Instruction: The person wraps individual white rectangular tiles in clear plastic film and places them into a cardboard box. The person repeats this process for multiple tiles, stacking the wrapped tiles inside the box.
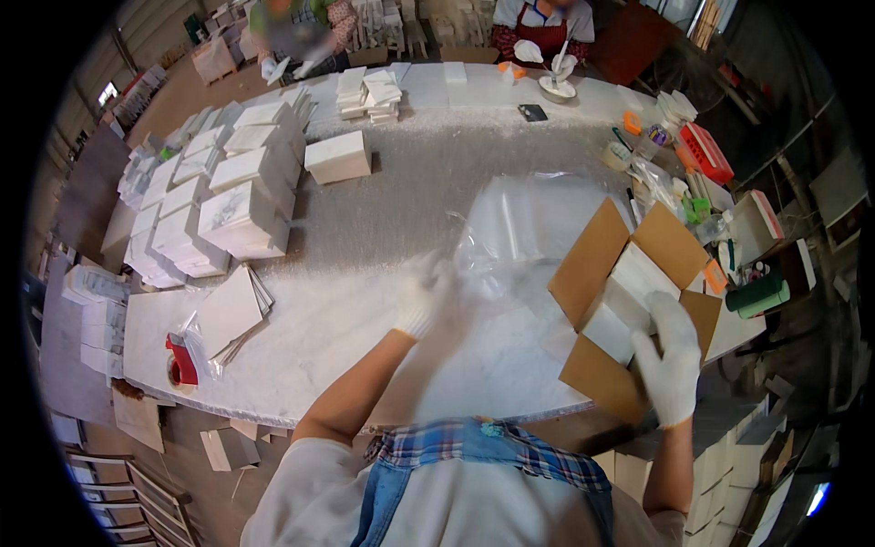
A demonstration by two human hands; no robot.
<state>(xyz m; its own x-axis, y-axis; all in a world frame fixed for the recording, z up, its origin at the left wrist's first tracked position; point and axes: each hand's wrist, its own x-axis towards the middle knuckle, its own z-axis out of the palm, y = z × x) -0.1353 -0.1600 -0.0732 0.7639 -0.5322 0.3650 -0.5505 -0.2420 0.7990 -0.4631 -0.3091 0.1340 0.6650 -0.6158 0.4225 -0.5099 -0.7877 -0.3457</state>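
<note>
While both gloved hands work at the near edge of the long white table [365, 337], the scene runs like this, left to right. Far left, off the table's end: more white slabs [91, 287] on a lower surface. On the table's near left corner, a red tape dispenser [182, 362] lying beside a thin clear bag, then a few flat grey-white tiles [232, 310] fanned out just right of it. Further back on the left, stacked white boxes [241, 223] in rows, one single white box [338, 156] standing apart toward the middle, and small piles of white sheets [369, 94] at the far edge.

Centre: left hand [427, 294], white glove, blurred; fingers look curled and pinching the near edge of a clear plastic bag [524, 228], which lies crumpled and spread over the table middle. Exact grip hard to tell through the blur.

Right of that: an open brown cardboard box [606, 246], flaps up, at the table's near right edge, tilted toward the person, with a white slab [624, 296] inside it. Right hand [670, 360], white glove, fingers closed around the near flap and the slab's lower end, thumb on top.

Far right: red tray [706, 153], green roll [756, 296], small bottles and clutter, too small to tell apart. Far edge: two other people, one with gloved hands [545, 56] over a white dish [557, 87].
</note>
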